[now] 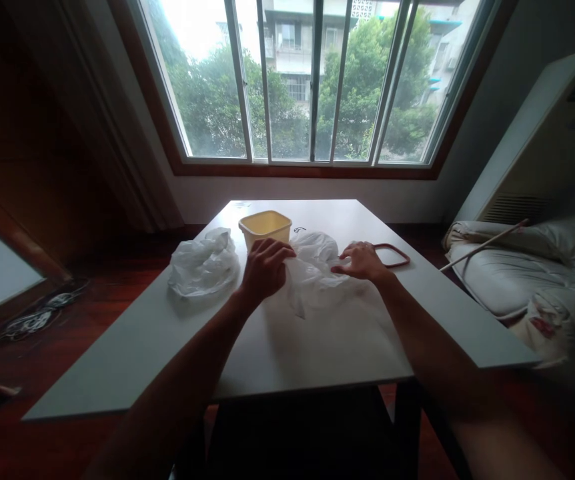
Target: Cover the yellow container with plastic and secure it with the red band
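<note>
A thin white plastic bag lies crumpled in the middle of the grey table. My left hand is closed in a pinch on the bag's left edge and lifts it slightly. My right hand rests on the bag's right side, fingers bent and pressing it down. Just behind my left hand stands a yellow plastic tub, open at the top. A red-rimmed lid lies flat right of my right hand.
A second crumpled white bag lies at the table's left. A large window is behind the table. White bedding and an air conditioner unit stand at the right. Cables lie on the wooden floor at the left.
</note>
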`<action>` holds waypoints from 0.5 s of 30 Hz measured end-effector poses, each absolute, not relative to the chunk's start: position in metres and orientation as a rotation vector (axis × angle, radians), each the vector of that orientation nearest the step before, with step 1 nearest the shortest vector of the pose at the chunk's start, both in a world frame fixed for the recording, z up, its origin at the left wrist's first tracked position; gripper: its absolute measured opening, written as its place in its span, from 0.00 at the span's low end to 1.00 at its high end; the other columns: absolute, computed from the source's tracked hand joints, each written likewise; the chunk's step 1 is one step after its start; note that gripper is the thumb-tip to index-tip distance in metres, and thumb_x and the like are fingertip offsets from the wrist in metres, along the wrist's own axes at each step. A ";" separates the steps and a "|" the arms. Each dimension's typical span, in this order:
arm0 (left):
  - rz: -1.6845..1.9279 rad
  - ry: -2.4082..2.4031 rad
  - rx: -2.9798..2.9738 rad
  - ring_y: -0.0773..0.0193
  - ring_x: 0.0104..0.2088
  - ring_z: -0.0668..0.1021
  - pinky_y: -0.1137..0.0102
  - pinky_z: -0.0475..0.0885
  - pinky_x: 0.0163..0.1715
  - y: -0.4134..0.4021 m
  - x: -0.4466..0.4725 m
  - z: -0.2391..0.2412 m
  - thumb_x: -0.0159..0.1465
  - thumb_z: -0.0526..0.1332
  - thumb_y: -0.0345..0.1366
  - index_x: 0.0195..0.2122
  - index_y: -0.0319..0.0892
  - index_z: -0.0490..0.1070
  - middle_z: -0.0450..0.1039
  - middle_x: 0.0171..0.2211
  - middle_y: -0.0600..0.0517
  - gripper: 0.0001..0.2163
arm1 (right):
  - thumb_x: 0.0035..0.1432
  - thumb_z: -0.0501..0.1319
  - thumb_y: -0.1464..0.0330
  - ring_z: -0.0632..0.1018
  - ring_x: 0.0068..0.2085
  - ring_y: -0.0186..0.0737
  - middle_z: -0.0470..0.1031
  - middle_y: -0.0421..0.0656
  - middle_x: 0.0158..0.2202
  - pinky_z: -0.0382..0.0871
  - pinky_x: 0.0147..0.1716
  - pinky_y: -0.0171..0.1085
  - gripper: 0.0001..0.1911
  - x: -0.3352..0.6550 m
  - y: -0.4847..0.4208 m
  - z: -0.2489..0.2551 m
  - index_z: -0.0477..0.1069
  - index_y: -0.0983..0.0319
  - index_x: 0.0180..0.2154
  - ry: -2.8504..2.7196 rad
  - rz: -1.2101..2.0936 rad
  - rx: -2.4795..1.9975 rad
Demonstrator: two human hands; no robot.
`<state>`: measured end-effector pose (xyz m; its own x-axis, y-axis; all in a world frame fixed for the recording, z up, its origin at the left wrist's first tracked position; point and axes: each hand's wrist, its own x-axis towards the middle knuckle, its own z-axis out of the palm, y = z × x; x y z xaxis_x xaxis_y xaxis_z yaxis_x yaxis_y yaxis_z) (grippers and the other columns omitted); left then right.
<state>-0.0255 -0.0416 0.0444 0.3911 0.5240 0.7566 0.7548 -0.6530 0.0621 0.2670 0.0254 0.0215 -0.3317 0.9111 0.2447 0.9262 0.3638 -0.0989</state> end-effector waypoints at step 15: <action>-0.525 -1.660 -2.618 0.52 0.31 0.81 0.65 0.71 0.33 -0.023 -0.019 0.000 0.57 0.65 0.55 0.39 0.47 0.80 0.80 0.29 0.48 0.18 | 0.52 0.66 0.52 0.77 0.51 0.59 0.81 0.55 0.43 0.49 0.64 0.58 0.23 0.214 0.011 -0.004 0.78 0.63 0.41 -2.642 -0.013 -1.515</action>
